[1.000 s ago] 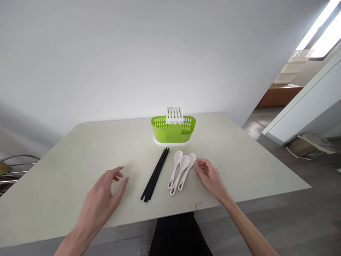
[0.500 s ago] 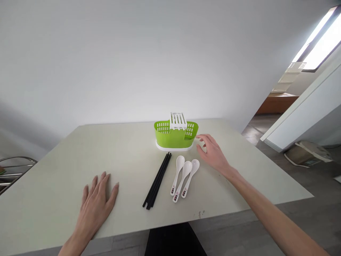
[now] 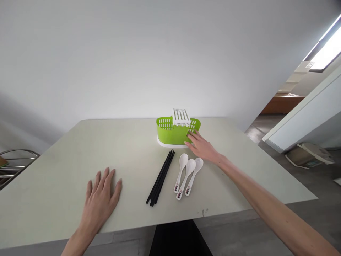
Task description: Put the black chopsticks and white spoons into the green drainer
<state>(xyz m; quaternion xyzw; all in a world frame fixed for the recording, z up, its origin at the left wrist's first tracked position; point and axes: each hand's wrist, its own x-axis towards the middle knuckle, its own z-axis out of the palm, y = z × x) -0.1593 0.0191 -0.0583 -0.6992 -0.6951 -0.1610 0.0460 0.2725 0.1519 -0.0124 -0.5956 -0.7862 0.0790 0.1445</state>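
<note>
A green cutlery basket (image 3: 173,136) with a slatted white top piece (image 3: 181,117) and a white base stands near the wall. My right hand (image 3: 201,146) is at the basket's right end, its fingers stretched over the low front rim and apart from the thumb. Whether the fingertips press on the basket cannot be made out. Three white spoons (image 3: 190,166) lie just in front of that hand, handles toward me. Left of them is a bundle of several black chopsticks (image 3: 161,177). My left hand (image 3: 99,199) rests flat on the tabletop with spread fingers, holding nothing.
The pale table (image 3: 128,138) backs onto a white wall (image 3: 133,64). Dark spots mark its front edge. A metal-framed chair or rack (image 3: 18,165) is beyond the left side. On the floor at right stands a bin-like container (image 3: 309,156).
My right hand has moved left and onto the basket's right end. The left hand stays on the table. The whole view has shifted slightly.
</note>
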